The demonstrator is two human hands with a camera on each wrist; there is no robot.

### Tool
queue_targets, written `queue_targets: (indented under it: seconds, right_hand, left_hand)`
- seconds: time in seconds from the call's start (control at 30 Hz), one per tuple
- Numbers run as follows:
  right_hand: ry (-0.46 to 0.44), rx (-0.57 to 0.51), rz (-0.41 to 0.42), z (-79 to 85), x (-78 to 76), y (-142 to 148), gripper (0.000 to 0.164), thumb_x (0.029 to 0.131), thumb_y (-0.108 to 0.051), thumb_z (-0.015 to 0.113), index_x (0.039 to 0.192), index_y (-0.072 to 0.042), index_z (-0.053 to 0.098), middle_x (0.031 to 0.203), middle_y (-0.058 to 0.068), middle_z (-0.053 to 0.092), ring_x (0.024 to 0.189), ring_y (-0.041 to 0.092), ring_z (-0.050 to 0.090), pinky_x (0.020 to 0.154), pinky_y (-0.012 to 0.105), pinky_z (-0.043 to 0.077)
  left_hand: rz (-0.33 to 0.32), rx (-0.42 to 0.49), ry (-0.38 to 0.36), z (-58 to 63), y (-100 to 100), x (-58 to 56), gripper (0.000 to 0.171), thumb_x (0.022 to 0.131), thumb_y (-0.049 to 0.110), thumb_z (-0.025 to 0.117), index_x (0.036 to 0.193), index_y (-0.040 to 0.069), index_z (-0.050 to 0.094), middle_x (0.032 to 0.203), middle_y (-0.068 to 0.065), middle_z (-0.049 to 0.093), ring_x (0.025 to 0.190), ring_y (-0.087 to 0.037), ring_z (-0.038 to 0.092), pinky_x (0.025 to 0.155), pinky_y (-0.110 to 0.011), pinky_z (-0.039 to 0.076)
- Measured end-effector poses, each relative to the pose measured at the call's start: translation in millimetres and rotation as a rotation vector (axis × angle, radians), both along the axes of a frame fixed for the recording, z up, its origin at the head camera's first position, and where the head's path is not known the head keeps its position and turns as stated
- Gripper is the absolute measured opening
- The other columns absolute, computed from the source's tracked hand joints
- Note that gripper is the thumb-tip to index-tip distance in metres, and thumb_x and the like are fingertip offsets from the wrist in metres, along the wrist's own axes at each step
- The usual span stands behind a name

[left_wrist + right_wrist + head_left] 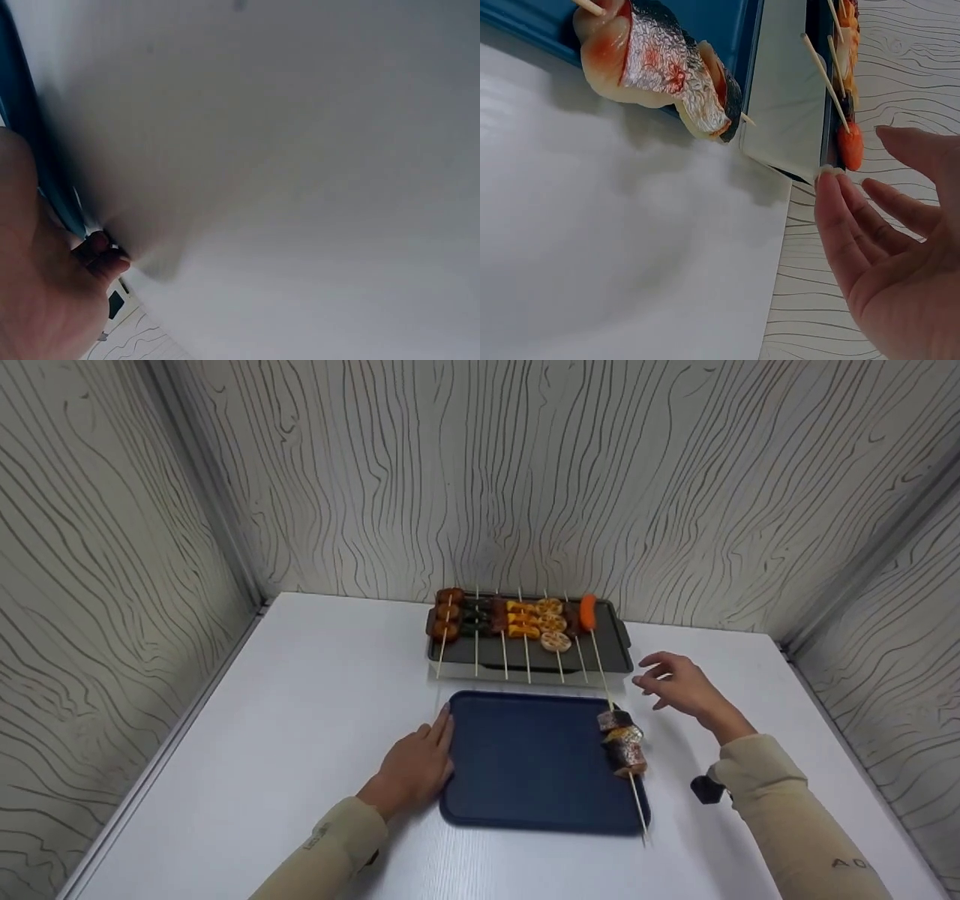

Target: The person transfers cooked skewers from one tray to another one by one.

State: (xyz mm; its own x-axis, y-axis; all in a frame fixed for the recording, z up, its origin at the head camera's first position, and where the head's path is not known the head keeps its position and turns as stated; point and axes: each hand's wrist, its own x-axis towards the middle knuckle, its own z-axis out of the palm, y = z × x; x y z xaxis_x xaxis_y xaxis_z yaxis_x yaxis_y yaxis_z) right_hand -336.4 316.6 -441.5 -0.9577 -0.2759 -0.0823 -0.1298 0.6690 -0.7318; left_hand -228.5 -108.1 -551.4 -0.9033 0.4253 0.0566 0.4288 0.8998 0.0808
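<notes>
My left hand (417,765) lies along the left edge of a dark blue tray (532,765), fingers fairly straight and touching its rim. Across the tray's right side rests a skewer of fish chunks (624,751), its stick end poking past the front rim. My right hand (676,684) hovers beside the right front corner of a dark grill plate (615,649), holding nothing, thumb apart from the fingers. Nearest to it on the plate is an orange-red sausage skewer (589,613). The right wrist view shows the fish skewer (660,71) and the fingers' open spread.
Left of the sausage, several skewers lie side by side on the grill plate, including lotus root slices (553,624), yellow pieces (523,619) and brown balls (448,615). The white table (315,682) meets wood-grain patterned walls (510,472) at the back and sides.
</notes>
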Motion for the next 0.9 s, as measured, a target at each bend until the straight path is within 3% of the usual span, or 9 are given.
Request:
queue_targets:
  seconds: [0.33, 0.57, 0.9]
  right_hand:
    - [-0.06, -0.078, 0.033, -16.1, -9.0, -21, 0.049, 0.103, -0.018, 0.061, 0.138, 0.014, 0.05, 0.122, 0.033, 0.062, 0.107, 0.044, 0.066, 0.078, 0.042, 0.061]
    - [-0.108, -0.169, 0.039, -24.2, -8.7, -30, 0.045, 0.103, -0.016, 0.059, 0.135, 0.015, 0.053, 0.123, 0.032, 0.064, 0.105, 0.035, 0.068, 0.08, 0.039, 0.06]
    - [-0.116, -0.196, -0.002, -29.7, -12.0, -39, 0.04, 0.103, -0.01, 0.055, 0.134, 0.016, 0.054, 0.116, 0.029, 0.068, 0.094, 0.021, 0.067, 0.078, 0.035, 0.058]
  left_hand:
    - [-0.001, 0.026, -0.004, 2.6, 0, 0.9, 0.06, 0.104, 0.025, 0.039, 0.156, -0.006, 0.035, 0.166, -0.02, 0.028, 0.129, -0.034, 0.053, 0.097, -0.043, 0.051]
    - [0.004, -0.018, -0.004, 2.9, 1, 1.4, 0.06, 0.105, 0.026, 0.04, 0.156, -0.005, 0.034, 0.167, -0.018, 0.027, 0.132, -0.031, 0.053, 0.1, -0.04, 0.05]
    - [0.003, -0.054, 0.02, -1.8, 0, -1.4, 0.061, 0.106, 0.029, 0.038, 0.157, -0.004, 0.033, 0.167, -0.019, 0.025, 0.124, -0.028, 0.054, 0.095, -0.037, 0.051]
